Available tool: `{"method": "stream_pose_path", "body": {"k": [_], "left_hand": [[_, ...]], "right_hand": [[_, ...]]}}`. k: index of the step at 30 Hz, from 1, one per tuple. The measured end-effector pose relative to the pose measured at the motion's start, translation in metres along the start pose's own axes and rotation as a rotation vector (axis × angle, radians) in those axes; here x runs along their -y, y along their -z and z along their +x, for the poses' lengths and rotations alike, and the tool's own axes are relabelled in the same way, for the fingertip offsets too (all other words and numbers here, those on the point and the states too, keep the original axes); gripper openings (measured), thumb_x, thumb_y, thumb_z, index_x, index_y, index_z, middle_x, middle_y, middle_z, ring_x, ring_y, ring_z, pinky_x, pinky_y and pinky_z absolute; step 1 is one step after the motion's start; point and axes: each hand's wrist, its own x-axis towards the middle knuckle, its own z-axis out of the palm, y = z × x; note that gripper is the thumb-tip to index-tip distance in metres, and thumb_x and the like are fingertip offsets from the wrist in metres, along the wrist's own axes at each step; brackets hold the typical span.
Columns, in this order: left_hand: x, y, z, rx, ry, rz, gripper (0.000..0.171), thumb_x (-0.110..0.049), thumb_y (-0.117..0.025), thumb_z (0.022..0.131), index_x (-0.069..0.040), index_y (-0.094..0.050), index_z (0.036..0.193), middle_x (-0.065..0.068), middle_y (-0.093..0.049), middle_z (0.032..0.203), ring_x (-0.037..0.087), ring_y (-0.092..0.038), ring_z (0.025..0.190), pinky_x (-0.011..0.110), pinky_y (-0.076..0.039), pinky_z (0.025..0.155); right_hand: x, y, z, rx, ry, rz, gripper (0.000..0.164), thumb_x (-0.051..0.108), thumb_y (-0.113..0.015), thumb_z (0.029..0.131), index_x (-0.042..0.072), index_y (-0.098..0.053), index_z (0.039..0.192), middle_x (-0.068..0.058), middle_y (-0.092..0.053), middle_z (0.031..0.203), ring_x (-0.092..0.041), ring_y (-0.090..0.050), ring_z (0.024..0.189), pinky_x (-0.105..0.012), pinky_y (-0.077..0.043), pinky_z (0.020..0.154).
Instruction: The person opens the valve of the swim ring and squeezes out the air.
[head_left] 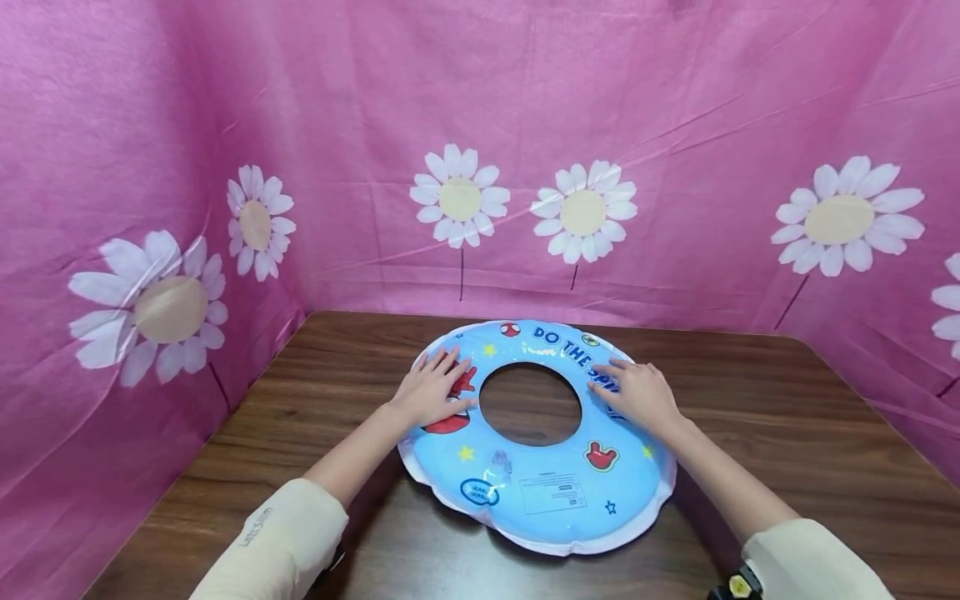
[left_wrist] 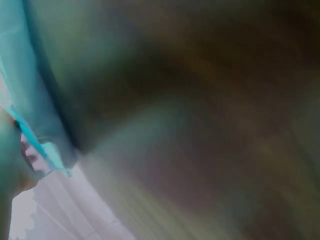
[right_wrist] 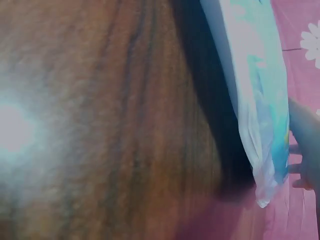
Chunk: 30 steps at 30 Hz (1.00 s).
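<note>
An inflated light-blue swim ring [head_left: 540, 500] with a white scalloped edge lies on the wooden table, printed with stars, red figures and blue lettering. My left hand [head_left: 433, 390] rests on the ring's left side, fingers spread over a red printed figure. On the right side, my right hand [head_left: 636, 393] lies across the lettering with its fingers extended. In the left wrist view, the ring's edge [left_wrist: 30, 90] and part of the hand show at the far left, blurred. The right wrist view has the ring's side [right_wrist: 255, 110] with fingertips touching its top.
The dark wood-grain table [head_left: 315, 400] extends around the ring. A pink cloth [head_left: 360, 100] printed with white daisies hangs behind the table and along both sides. Wrist-worn gear [head_left: 737, 586] shows by the right sleeve.
</note>
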Motion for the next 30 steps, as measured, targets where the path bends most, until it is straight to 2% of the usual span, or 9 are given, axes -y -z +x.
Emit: {"method": "stream_pose_path", "body": {"k": [3, 6, 10, 13, 16, 21, 30], "left_hand": [[-0.002, 0.003, 0.008, -0.018, 0.03, -0.093, 0.068, -0.053, -0.052, 0.087, -0.013, -0.039, 0.141, 0.013, -0.029, 0.146, 0.032, -0.02, 0.134, 0.052, -0.013, 0.105], [-0.008, 0.0, 0.015, -0.035, 0.081, -0.187, 0.07, -0.053, -0.049, 0.089, -0.01, -0.035, 0.143, 0.015, -0.025, 0.147, 0.034, -0.016, 0.135, 0.054, -0.009, 0.105], [-0.013, -0.017, 0.017, -0.028, 0.129, -0.105, 0.077, -0.061, -0.038, 0.089, -0.013, -0.022, 0.147, 0.013, -0.011, 0.151, 0.033, -0.003, 0.137, 0.054, -0.001, 0.105], [-0.013, -0.031, 0.017, -0.055, 0.147, -0.008, 0.08, -0.065, -0.034, 0.088, -0.016, -0.017, 0.148, 0.011, -0.006, 0.152, 0.033, 0.002, 0.137, 0.053, 0.002, 0.105], [-0.013, -0.039, 0.018, -0.094, 0.144, 0.032, 0.083, -0.067, -0.034, 0.087, -0.014, -0.015, 0.148, 0.012, -0.006, 0.152, 0.035, 0.002, 0.136, 0.054, 0.002, 0.105], [-0.014, -0.042, 0.02, -0.058, 0.146, 0.046, 0.084, -0.068, -0.03, 0.087, -0.015, -0.011, 0.149, 0.011, -0.004, 0.152, 0.036, 0.002, 0.136, 0.054, 0.003, 0.105], [-0.016, -0.038, 0.021, 0.007, 0.15, 0.0, 0.08, -0.064, -0.033, 0.089, -0.014, -0.014, 0.149, 0.011, -0.005, 0.152, 0.036, 0.001, 0.136, 0.055, 0.0, 0.104]], "right_hand": [[0.0, -0.002, 0.005, -0.085, -0.009, 0.018, 0.038, 0.033, -0.063, 0.085, 0.003, -0.068, 0.108, -0.025, -0.058, 0.114, -0.042, -0.052, 0.105, -0.057, -0.034, 0.089], [-0.003, -0.01, 0.007, -0.068, -0.017, 0.034, 0.046, 0.037, -0.061, 0.086, 0.005, -0.062, 0.118, -0.024, -0.048, 0.128, -0.044, -0.04, 0.118, -0.059, -0.024, 0.097], [-0.008, -0.024, 0.006, 0.019, -0.021, 0.032, 0.063, 0.051, -0.055, 0.086, 0.014, -0.046, 0.136, -0.019, -0.03, 0.143, -0.048, -0.02, 0.128, -0.065, -0.011, 0.098], [-0.009, -0.032, 0.006, 0.048, -0.035, 0.049, 0.07, 0.057, -0.051, 0.086, 0.019, -0.035, 0.143, -0.016, -0.021, 0.148, -0.049, -0.012, 0.13, -0.068, -0.01, 0.096], [-0.009, -0.037, 0.005, 0.069, -0.051, 0.055, 0.072, 0.058, -0.046, 0.087, 0.02, -0.03, 0.145, -0.016, -0.017, 0.149, -0.048, -0.009, 0.131, -0.069, -0.012, 0.095], [-0.01, -0.042, 0.005, 0.096, -0.068, 0.039, 0.071, 0.058, -0.044, 0.088, 0.019, -0.029, 0.145, -0.017, -0.015, 0.15, -0.048, -0.01, 0.131, -0.069, -0.012, 0.095], [-0.009, -0.042, 0.006, 0.148, -0.079, 0.033, 0.068, 0.058, -0.042, 0.089, 0.021, -0.03, 0.145, -0.018, -0.017, 0.149, -0.048, -0.01, 0.131, -0.068, -0.013, 0.095]]}}
